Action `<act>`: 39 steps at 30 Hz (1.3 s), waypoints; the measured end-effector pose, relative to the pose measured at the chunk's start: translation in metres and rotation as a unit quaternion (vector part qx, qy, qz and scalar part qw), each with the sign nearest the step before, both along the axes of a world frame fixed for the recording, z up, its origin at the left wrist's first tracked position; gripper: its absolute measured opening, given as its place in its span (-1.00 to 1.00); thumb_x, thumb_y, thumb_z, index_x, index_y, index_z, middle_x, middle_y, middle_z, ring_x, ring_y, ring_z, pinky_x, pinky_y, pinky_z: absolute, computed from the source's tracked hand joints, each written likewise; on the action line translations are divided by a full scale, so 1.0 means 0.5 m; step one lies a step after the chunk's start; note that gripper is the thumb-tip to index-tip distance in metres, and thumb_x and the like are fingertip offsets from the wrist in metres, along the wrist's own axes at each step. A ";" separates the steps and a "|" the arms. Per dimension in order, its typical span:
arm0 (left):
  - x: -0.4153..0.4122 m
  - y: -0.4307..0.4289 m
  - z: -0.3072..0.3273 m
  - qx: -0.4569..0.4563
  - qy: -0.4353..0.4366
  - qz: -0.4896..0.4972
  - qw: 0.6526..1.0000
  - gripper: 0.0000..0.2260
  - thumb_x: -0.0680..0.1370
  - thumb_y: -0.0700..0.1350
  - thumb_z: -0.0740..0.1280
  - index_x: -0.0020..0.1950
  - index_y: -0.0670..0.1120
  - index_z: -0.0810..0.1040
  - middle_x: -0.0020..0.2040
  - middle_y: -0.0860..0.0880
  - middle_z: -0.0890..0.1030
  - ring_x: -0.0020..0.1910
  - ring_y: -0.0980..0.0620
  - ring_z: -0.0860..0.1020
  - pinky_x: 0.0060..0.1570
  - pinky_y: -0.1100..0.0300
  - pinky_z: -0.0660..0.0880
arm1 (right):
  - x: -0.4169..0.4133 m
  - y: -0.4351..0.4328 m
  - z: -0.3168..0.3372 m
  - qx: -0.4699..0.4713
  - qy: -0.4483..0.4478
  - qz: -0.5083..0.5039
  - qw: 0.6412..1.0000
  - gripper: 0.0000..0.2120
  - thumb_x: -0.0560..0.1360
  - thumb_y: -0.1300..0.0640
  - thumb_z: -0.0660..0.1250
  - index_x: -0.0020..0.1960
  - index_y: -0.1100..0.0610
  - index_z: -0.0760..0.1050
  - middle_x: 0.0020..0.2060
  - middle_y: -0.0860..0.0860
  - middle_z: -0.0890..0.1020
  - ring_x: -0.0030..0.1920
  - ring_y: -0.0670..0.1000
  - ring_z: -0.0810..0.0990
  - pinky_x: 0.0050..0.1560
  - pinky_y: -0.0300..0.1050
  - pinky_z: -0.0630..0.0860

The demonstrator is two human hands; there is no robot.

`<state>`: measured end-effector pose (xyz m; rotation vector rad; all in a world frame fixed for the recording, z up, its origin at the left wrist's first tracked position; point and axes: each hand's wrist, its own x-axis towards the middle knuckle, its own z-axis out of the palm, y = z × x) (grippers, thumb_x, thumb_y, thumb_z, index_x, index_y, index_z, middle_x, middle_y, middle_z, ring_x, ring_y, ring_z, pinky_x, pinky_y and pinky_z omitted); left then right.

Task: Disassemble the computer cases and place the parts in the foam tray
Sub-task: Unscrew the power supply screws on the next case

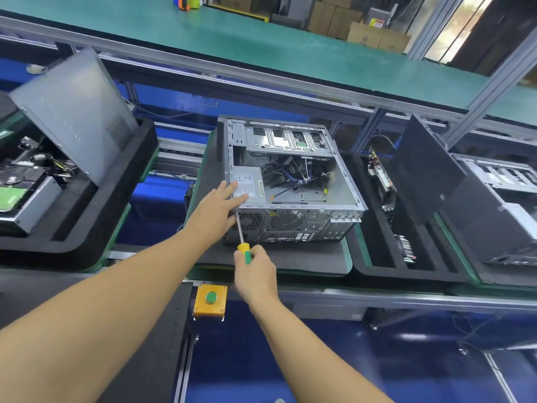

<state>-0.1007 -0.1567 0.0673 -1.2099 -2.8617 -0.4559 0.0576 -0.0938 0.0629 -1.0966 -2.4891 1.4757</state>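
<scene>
Conveyor bench (377,298) — left grip (218,207) flat, fingers apart, on open case (290,222); right grip (255,274) clamped round screwdriver (243,248), tip indistinct.

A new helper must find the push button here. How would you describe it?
Start at the open computer case mid-conveyor. On the front rail below it, beside the right hand, sits a small yellow box. Unlike the yellow-green screwdriver, it is square with a round green button.

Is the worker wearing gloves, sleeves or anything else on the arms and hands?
No. The left hand and right hand are bare: no gloves, no rings to be seen. Both forearms are bare as well, with no sleeve, watch or wrist strap in view.
</scene>
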 end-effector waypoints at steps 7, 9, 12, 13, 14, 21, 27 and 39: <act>0.000 -0.001 0.004 0.002 -0.004 -0.005 1.000 -0.47 0.65 -0.14 0.26 0.59 0.07 0.21 0.64 -0.05 0.05 0.61 -0.11 -0.01 0.57 0.03 0.02 | -0.002 0.060 0.032 -0.536 -0.032 0.006 0.844 -0.58 0.64 -0.03 0.12 0.09 0.29 0.59 -0.15 0.15 0.70 -0.32 0.03 0.53 -0.28 -0.12 0.49; 0.000 -0.001 0.004 0.004 -0.007 -0.004 1.000 -0.47 0.65 -0.13 0.27 0.59 0.07 0.21 0.64 -0.05 0.05 0.61 -0.11 -0.01 0.57 0.02 0.02 | 0.003 0.063 0.028 -0.529 0.006 0.011 0.849 -0.65 0.66 -0.01 0.16 0.05 0.22 0.59 -0.24 0.07 0.65 -0.36 -0.01 0.52 -0.34 -0.15 0.48; 0.002 -0.001 0.004 0.005 -0.010 -0.001 1.000 -0.48 0.65 -0.13 0.26 0.59 0.08 0.21 0.64 -0.04 0.04 0.61 -0.10 -0.01 0.57 0.03 0.01 | 0.004 0.037 0.018 -0.406 0.063 -0.028 0.911 -0.74 0.65 0.03 0.24 -0.08 0.17 0.58 -0.37 0.01 0.56 -0.40 -0.04 0.48 -0.38 -0.11 0.55; 0.003 -0.001 0.004 0.004 -0.010 -0.001 1.000 -0.48 0.65 -0.13 0.26 0.59 0.08 0.21 0.64 -0.04 0.04 0.62 -0.10 -0.02 0.57 0.03 0.01 | 0.004 0.023 0.014 -0.323 0.070 -0.039 0.943 -0.76 0.62 0.04 0.26 -0.13 0.15 0.55 -0.38 0.01 0.53 -0.38 -0.03 0.48 -0.33 -0.04 0.62; 0.004 0.000 0.004 0.003 -0.010 0.000 1.000 -0.48 0.65 -0.13 0.26 0.59 0.08 0.21 0.64 -0.04 0.04 0.62 -0.09 -0.02 0.57 0.03 0.01 | 0.003 0.012 0.011 -0.218 0.066 -0.041 0.973 -0.77 0.60 0.03 0.28 -0.16 0.13 0.52 -0.36 0.01 0.53 -0.34 -0.01 0.49 -0.28 0.03 0.64; 0.007 -0.001 0.008 -0.007 -0.002 0.002 1.000 -0.48 0.66 -0.13 0.25 0.60 0.09 0.19 0.64 -0.05 0.04 0.61 -0.10 -0.01 0.57 0.00 0.05 | -0.003 0.004 0.008 -0.238 0.025 -0.038 0.970 -0.83 0.61 -0.03 0.27 -0.02 0.07 0.41 -0.19 0.05 0.50 -0.45 -0.02 0.50 -0.47 -0.13 0.55; 0.004 0.000 0.008 -0.006 0.002 0.003 1.000 -0.47 0.66 -0.13 0.25 0.60 0.09 0.19 0.64 -0.05 0.05 0.61 -0.10 -0.01 0.57 0.00 0.04 | -0.009 0.054 0.038 -0.543 -0.044 -0.002 0.839 -0.59 0.64 -0.02 0.08 0.07 0.26 0.55 -0.28 0.10 0.60 -0.40 0.03 0.50 -0.38 -0.15 0.45; -0.001 0.000 0.001 0.011 -0.003 -0.004 1.000 -0.47 0.64 -0.15 0.28 0.58 0.07 0.23 0.63 -0.06 0.08 0.61 -0.11 0.02 0.57 0.00 0.03 | -0.030 0.029 0.038 -0.466 -0.011 -0.054 0.883 -0.79 0.60 -0.01 0.32 -0.02 0.14 0.47 -0.26 0.06 0.48 -0.43 -0.02 0.45 -0.47 -0.18 0.45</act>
